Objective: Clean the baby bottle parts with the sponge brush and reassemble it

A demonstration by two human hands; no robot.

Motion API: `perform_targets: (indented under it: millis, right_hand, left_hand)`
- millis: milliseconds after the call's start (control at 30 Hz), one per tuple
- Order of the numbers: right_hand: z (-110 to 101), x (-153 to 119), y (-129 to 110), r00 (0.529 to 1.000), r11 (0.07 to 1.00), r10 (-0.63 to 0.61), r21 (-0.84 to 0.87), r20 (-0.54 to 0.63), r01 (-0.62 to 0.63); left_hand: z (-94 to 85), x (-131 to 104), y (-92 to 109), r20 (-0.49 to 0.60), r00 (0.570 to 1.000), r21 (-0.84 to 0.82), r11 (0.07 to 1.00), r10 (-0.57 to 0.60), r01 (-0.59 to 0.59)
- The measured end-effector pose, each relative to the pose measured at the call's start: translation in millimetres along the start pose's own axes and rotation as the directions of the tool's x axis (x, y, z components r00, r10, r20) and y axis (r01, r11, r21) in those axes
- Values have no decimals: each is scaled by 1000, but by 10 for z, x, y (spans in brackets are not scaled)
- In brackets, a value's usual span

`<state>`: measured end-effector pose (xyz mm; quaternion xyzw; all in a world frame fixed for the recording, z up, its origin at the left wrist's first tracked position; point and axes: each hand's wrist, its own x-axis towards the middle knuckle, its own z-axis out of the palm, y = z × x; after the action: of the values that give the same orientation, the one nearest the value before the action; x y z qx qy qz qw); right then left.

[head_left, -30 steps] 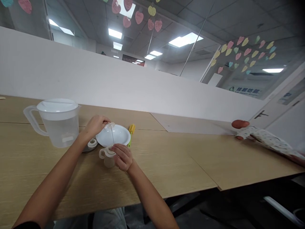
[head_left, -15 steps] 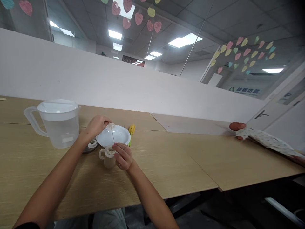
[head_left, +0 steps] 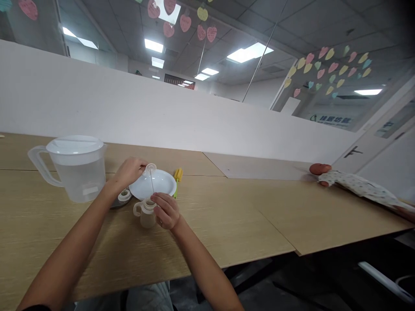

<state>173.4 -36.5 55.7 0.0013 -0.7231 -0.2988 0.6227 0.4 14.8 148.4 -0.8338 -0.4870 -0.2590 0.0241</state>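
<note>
My left hand point(head_left: 131, 172) pinches the edge of a small clear round piece point(head_left: 151, 167) over the far left rim of a white bowl point(head_left: 158, 183). From that piece a thin straw or rod point(head_left: 152, 183) runs down to my right hand point(head_left: 166, 210). The fingers of my right hand are closed around its lower end, beside the mouth of a small cup with a handle point(head_left: 147, 219). Part of the cup is hidden by those fingers. A white ring point(head_left: 124, 195) lies on a dark dish point(head_left: 119, 203) under my left forearm.
A large lidded pitcher of clear liquid point(head_left: 81, 172) stands at the left on the wooden table point(head_left: 227, 220). Right of the bowl lies a yellow-and-green brush point(head_left: 178, 175). A doll in patterned clothing point(head_left: 350, 183) lies at the far right. A white wall point(head_left: 162, 116) rises behind.
The clear round piece in my left hand has tilted up, so its round face shows more. My right hand stays by the cup. The whole view has shifted slightly.
</note>
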Motion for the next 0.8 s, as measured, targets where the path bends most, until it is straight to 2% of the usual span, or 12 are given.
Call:
perform_targets:
  millis: [133,333,633,800]
  right_hand:
    - [-10,-24,11,999,1000,12,6,30,-12]
    - [-5,-8,15,1000,1000,-1,8,-21,1]
    - [-10,-81,25,999,998,22,-66,36,-20]
    - [-7,-189,35,996,1000,8,-29,87,-5]
  left_hand:
    - [-9,-8,41,-18,1000,1,1000,-21,21]
    - [68,11,-59,-50,999,-88,996,21,-25]
    - [100,38,-123,-50,998,-49,998,36,-38]
    - [96,37,-132,-33,999,-44,998,32,-34]
